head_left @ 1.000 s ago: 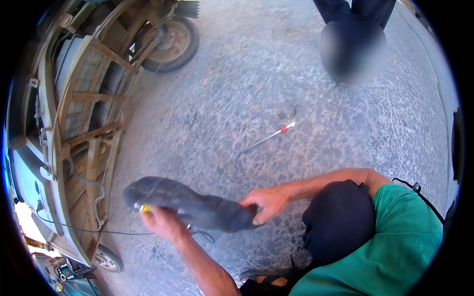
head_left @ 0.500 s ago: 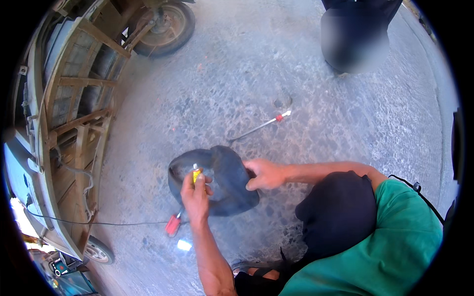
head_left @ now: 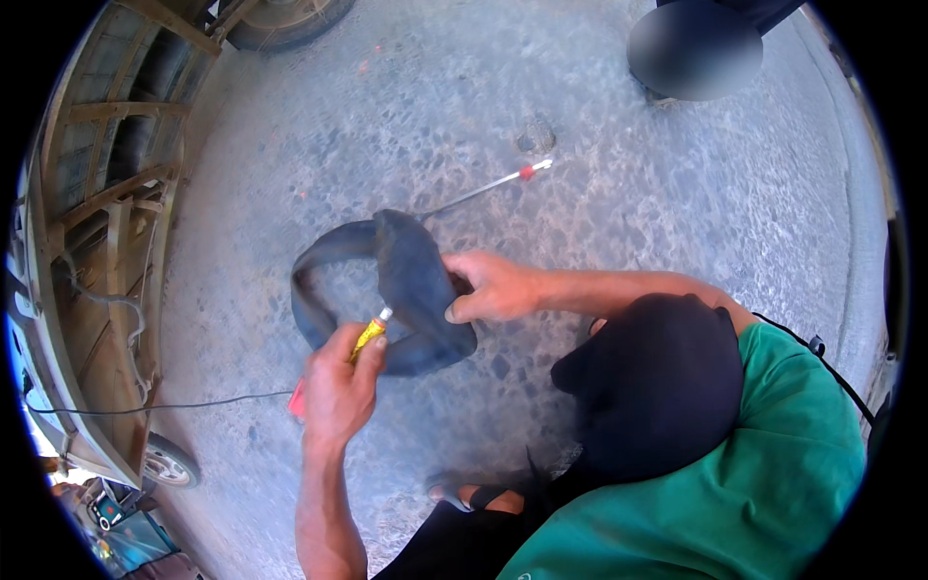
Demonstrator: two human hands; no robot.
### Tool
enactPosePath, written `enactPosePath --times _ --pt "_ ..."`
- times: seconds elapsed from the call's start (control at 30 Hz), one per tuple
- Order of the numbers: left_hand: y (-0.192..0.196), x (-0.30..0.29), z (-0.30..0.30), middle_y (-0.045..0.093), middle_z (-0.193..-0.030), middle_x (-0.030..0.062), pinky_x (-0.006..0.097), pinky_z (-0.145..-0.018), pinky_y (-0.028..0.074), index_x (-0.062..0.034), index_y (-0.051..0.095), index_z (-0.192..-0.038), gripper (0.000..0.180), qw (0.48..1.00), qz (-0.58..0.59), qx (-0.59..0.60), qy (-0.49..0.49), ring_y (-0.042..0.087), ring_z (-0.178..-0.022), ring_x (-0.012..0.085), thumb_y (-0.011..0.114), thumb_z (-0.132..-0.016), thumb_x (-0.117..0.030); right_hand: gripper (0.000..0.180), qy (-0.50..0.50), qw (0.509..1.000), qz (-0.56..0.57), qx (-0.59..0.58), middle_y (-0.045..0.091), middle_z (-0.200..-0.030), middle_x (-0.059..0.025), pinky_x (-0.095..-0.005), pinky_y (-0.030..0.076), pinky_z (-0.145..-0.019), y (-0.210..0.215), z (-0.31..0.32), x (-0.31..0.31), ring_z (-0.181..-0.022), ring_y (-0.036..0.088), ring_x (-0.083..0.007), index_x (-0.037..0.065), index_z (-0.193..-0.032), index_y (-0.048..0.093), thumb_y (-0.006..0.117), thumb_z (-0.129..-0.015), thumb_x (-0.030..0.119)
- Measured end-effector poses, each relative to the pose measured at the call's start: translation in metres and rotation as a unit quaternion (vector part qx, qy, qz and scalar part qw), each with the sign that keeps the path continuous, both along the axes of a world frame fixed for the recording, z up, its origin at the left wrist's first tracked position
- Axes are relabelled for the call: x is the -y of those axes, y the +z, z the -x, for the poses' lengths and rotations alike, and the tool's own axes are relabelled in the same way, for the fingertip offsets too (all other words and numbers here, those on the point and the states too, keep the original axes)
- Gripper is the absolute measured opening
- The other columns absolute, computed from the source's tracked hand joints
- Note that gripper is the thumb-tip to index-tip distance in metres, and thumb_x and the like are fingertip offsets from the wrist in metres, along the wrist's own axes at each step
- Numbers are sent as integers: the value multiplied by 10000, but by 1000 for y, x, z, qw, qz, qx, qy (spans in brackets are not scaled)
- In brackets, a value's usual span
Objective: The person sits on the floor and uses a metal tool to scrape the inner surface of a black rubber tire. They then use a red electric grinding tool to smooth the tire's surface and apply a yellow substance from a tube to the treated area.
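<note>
A black rubber inner tube [head_left: 411, 261] lies as a loose ring on the ground in front of me. My right hand [head_left: 491, 287] grips its right side, thumb on top and fingers tucked underneath. In my left hand [head_left: 340, 382] is a small yellow squeeze tube [head_left: 368, 337] with a pale nozzle, pinched between thumb and fingers. The nozzle points up and right toward the inner tube's near inner edge, apart from my right hand. A red object [head_left: 297, 399] lies beside my left wrist, partly hidden by it, and I cannot make out its kind.
A metal rod [head_left: 483, 188] with a red band and white tip lies beyond the inner tube. A thin black cable [head_left: 174, 407] crosses the ground from a wooden-framed cart [head_left: 116, 232] at left. A wheel [head_left: 290, 19] stands far left. Another person [head_left: 696, 48] is at far right.
My left hand has drawn back from over the inner tube's opening, and the squeeze tube now tilts to the right. The view has shifted; my right hand keeps its grip.
</note>
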State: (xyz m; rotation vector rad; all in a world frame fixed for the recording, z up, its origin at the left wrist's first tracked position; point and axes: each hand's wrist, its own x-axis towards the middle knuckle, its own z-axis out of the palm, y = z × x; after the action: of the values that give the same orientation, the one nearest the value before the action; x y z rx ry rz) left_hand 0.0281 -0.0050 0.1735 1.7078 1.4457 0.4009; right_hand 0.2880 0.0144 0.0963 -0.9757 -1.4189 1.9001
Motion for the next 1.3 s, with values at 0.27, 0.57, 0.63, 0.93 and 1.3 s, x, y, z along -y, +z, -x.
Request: enactPosePath --times 0.27,0.57,0.63,0.93,1.3 --pt "-2 18 -21 638 -745 151 368 -625 490 -11 646 -1057 164 999 -6 40 -4 630 -641 236 668 -973 -150 412 -6 999 25 -25 687 -1114 -101 -312 517 -912 0 3 5 -1025 640 -151 -57 -1202 617 689 -814 62" --pt "-6 20 -19 655 -791 191 394 -636 501 -16 657 -1016 115 998 -46 29 -21 663 -689 354 685 -948 -104 424 11 1000 22 -11 665 -1142 -73 -325 508 -931 -1 5 7 -1045 622 -148 -38 -1258 605 660 -846 43" --pt "-7 21 -20 664 -810 196 408 -641 506 -24 662 -1019 123 998 -58 8 -31 667 -714 374 694 -941 -113 425 13 1000 20 -5 662 -1150 -74 -327 505 -936 -5 6 6 -1054 618 -150 -35 -1260 604 657 -846 42" --pt "-10 25 -28 678 -833 196 452 -656 510 -42 672 -1010 124 995 -90 -20 -49 671 -760 403 696 -940 -141 414 3 1000 22 -19 652 -1214 -84 -340 488 -1007 -1 9 8 -1129 600 -155 -30 -1291 590 705 -930 135" --pt "-25 31 -29 652 -724 108 356 -576 467 -16 656 -987 168 994 66 85 -1 614 -606 198 612 -1016 -176 438 -21 999 8 -40 687 -1180 -130 -349 503 -1006 -9 12 11 -1111 641 -191 -49 -1247 602 737 -906 189"
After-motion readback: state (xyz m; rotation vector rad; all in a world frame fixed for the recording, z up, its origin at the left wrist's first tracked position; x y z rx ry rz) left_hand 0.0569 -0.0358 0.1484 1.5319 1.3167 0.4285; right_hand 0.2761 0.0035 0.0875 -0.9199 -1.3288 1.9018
